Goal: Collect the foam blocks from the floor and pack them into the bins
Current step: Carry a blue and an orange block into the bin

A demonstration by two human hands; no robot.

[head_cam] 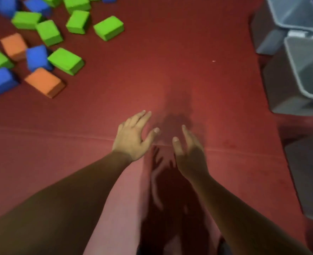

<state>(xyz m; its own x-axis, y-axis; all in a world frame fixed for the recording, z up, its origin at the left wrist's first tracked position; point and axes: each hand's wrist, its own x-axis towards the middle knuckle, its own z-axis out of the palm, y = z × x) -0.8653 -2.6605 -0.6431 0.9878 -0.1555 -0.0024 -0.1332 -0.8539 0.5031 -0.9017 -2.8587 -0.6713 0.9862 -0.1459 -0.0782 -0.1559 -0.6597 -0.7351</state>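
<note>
My left hand (131,138) and right hand (190,157) hover side by side over the red floor (170,61), fingers spread loose, holding nothing. The foam blocks (65,60) lie scattered at ten o'clock. The grey bins (310,70) stand at two o'clock.

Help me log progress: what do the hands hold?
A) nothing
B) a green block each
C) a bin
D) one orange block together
A: the left hand and right hand are open over the red floor, with the foam blocks lying apart at upper left.
</note>
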